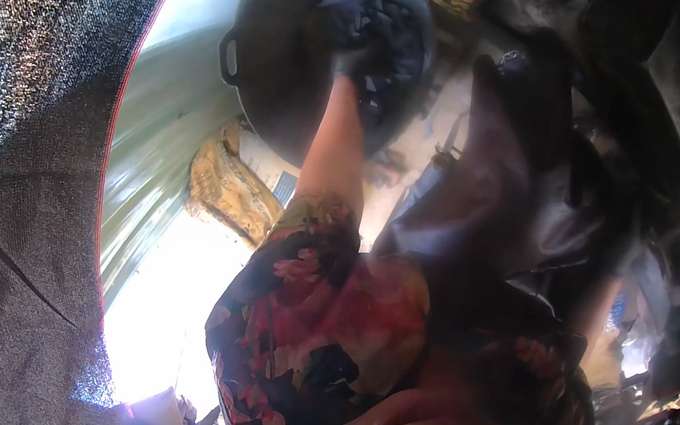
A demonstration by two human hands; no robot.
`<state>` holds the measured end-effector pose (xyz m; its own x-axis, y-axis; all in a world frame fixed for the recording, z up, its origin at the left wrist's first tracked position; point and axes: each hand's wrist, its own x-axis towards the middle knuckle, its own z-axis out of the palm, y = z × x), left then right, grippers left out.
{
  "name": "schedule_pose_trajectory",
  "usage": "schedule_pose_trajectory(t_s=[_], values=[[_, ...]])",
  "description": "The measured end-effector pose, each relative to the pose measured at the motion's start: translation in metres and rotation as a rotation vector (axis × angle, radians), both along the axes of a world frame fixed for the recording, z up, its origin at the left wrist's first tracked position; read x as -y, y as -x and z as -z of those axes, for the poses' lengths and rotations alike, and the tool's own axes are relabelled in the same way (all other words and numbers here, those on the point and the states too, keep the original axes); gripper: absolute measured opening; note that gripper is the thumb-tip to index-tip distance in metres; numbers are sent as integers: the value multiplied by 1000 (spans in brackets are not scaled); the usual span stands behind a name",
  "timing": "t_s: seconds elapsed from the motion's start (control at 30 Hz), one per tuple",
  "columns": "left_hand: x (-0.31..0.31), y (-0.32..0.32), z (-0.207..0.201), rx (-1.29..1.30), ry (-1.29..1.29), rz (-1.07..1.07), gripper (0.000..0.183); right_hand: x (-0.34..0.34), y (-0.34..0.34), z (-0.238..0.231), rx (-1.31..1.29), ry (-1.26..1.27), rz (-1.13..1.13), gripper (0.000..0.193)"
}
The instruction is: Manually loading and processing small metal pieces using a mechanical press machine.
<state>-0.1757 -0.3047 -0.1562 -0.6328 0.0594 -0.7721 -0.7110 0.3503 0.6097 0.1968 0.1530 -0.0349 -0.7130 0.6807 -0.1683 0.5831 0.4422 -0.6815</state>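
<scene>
My left arm, in a dark floral sleeve (284, 292), reaches up into a large round black tub (277, 71) with a loop handle on its left side. My left hand (352, 60) is inside it and looks covered by a grey glove. Its fingers blend into a heap of dark, glossy, crumpled pieces (396, 41), so neither their pose nor any grip shows. What the pieces are is too dim to make out. On the right, a strip of my right forearm (598, 308) shows beside a large dark sheet-like covering (495, 174); that hand is hidden.
A worn yellow-brown sack (230, 183) lies below the tub. Pale green folded sheeting (161, 115) hangs at the left, beside a grey speckled fabric panel (22, 165). Strong light washes out the lower left. Blurred clutter fills the right edge.
</scene>
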Motion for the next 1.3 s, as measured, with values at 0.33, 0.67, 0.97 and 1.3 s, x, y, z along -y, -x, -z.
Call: schedule_pose_trajectory(t_s=[0.33,0.67,0.97,1.3], values=[[2,19,14,-238,324,152,35,23,34,-13,-151,259,249,39],[-2,2,41,-419,72,-59,26,11,26,-12,-140,184,116,35],[14,-5,-42,-280,-130,-338,32,3,18,6,-28,-189,-189,28],[40,12,-55,-371,-372,-414,30,-21,-1,25,-69,-198,-190,26]])
